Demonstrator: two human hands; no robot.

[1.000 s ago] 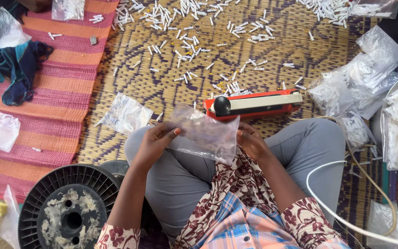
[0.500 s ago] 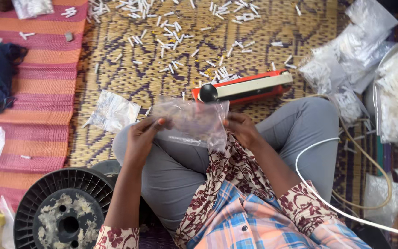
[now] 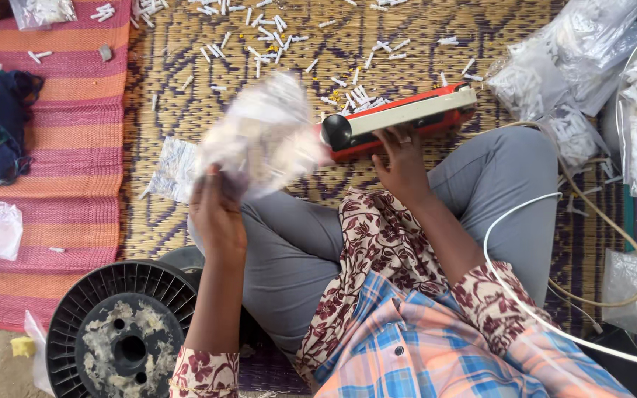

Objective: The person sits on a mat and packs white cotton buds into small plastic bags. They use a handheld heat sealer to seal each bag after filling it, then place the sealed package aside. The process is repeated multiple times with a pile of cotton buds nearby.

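The clear plastic bag (image 3: 263, 136) in the left hand (image 3: 217, 214) is motion-blurred, its contents unreadable. The right hand (image 3: 401, 163) hides part of the red bar-shaped sealing machine (image 3: 399, 118). The frame's edge cuts off the black plastic spool (image 3: 123, 332).

Home floor workshop: woven mat (image 3: 186, 110), scattered white pieces (image 3: 274, 37), filled bags (image 3: 554, 66).

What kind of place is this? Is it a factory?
Probably a home or small floor workshop for packing, not a big factory. The person sits on a woven mat among scattered small white pieces, filled clear bags and a red bag sealer.
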